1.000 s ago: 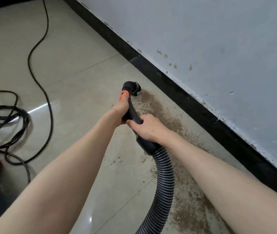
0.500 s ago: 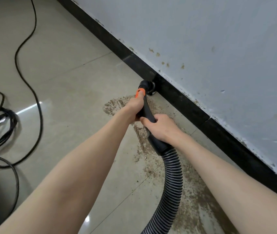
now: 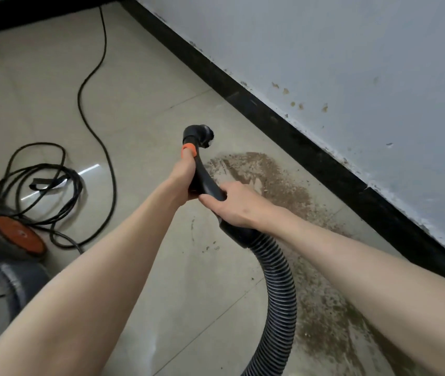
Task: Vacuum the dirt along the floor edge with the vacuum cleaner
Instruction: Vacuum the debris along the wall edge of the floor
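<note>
Both hands grip the vacuum handle: right hand nearer the hose, left hand below the orange ring. A broad band of dirt remains beside the black skirting; the nozzle sits just beyond its far end, so most seems left.

Tiled floor, beige, glossy: brown dirt spread beside black skirting; black cable coiled; vacuum body stood at left.

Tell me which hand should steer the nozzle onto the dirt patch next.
Left. The left hand grips the wand just behind the nozzle, so it probably aims it best at the dirt. The right hand holds farther back, by the hose.
</note>
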